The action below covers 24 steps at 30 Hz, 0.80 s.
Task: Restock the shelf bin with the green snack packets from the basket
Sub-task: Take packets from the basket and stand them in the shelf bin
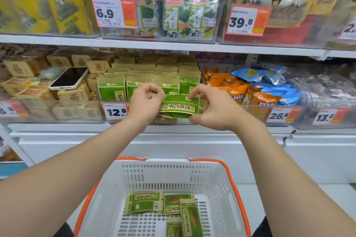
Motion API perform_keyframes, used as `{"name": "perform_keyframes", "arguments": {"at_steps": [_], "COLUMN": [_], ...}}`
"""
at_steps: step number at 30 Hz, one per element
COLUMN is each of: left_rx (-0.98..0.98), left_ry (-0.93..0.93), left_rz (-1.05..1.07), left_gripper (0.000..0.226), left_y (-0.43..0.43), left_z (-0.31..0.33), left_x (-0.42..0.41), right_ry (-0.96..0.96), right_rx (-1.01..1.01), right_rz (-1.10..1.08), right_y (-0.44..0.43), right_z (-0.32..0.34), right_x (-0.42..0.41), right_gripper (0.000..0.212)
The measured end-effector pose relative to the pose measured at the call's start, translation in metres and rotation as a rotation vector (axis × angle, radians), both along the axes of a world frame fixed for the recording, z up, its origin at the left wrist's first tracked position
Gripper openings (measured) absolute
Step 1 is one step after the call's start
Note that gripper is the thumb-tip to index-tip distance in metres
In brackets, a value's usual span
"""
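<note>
Head camera: both of the person's bare hands meet at the front of the clear shelf bin (101,110), the landmark for everything I report here. Between them is one green snack packet (178,107), turned on its side with its print running lengthwise, just in front of the bin's front wall and about level with its rim.

The left hand (146,102) has its grip clamped on the packet's left end, fingers curled over the top edge. The right hand (213,107) has its grip clamped on the right end, fingertips at the upper corner and thumb under the lower one. I cannot tell whether the packet touches the bin wall.

Inside the bin, rows of matching green packets (138,79) stand upright, filling it from front to back. A price tag reading 12.8 (115,111) hangs on the bin's front, left of the hands.

Below the bin and nearer the camera sits a white basket (163,175) with orange handles. A few more green packets (144,203) lie flat and overlapping on its floor.

Left of the bin, a phone (69,78) lies screen up on tan packets in the neighbouring bin. Right of the bin, orange packets (238,92) and blue packets (258,75) fill the next one. On the shelf above the bin stand seaweed packs (183,11).
</note>
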State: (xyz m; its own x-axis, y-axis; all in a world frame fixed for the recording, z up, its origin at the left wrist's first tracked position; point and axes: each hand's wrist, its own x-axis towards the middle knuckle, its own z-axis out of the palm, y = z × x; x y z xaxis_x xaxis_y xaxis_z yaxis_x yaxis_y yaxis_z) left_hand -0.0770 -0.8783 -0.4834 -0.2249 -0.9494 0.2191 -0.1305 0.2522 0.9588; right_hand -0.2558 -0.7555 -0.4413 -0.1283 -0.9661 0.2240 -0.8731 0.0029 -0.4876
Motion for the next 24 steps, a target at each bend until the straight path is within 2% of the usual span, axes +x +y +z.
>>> {"name": "perform_keyframes", "arguments": {"at_steps": [4,8,10,12,14,16,18,22,24], "left_rx": [-0.123,-0.450,-0.628,-0.730,-0.759,-0.741,-0.741,-0.697,-0.690], "left_ry": [0.074,-0.100,-0.212,-0.242,-0.231,-0.247,-0.264,-0.174,-0.118], "left_rz": [0.155,0.171,0.139,0.010,-0.192,-0.293,-0.270,-0.144,-0.078], "left_gripper": [0.030,0.050,0.048,0.040,0.033,0.035,0.036,0.025,0.028], "left_y": [0.006,0.005,0.006,0.008,0.010,0.013,0.015,0.012,0.008], "left_z": [0.017,0.015,0.015,0.017,0.017,0.015,0.013,0.017,0.022], "left_x": [-0.010,-0.016,-0.021,-0.027,-0.033,-0.036,-0.039,-0.050,-0.052], "right_ry": [-0.093,-0.241,-0.317,-0.350,-0.317,-0.291,-0.281,-0.306,-0.339], "right_rx": [-0.244,-0.435,-0.521,-0.551,-0.561,-0.585,-0.613,-0.697,-0.645], "right_rz": [-0.035,-0.169,-0.289,-0.372,-0.406,-0.441,-0.476,-0.438,-0.407], "right_y": [0.000,-0.003,-0.006,-0.009,-0.011,-0.014,-0.018,-0.022,-0.024], "right_z": [0.012,0.016,0.017,0.018,0.018,0.018,0.018,0.018,0.018], "right_x": [-0.002,0.001,0.000,-0.001,0.000,0.004,0.006,0.003,0.001], "right_gripper": [0.037,0.028,0.044,0.053,0.055,0.059,0.058,0.034,0.042]}}
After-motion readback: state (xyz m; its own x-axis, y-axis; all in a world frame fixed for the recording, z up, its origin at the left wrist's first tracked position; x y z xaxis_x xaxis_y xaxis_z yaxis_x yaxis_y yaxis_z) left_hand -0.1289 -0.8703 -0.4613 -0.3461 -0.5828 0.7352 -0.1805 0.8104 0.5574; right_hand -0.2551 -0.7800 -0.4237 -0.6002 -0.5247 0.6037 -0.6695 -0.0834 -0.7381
